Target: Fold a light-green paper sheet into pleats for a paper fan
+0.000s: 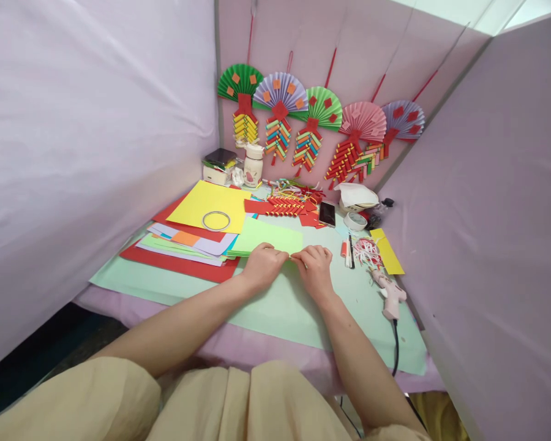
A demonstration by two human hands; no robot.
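Observation:
My left hand and my right hand meet in front of me, fingers closed in a pinch, fingertips almost touching. Between them they hold the near edge of a light green paper lying on the table. Several thin layers show along the paper's left near edge. What exactly sits between the fingertips is partly hidden. Left of my left hand is a pile of coloured sheets, with a yellow sheet on top and a red sheet at the bottom. A thin ring rests on the yellow sheet.
At the right lie a glue gun with a cord, a yellow strip, pens and a tape roll. Behind are a phone, red firecracker ornaments and a white bottle. Paper fans hang on the back wall.

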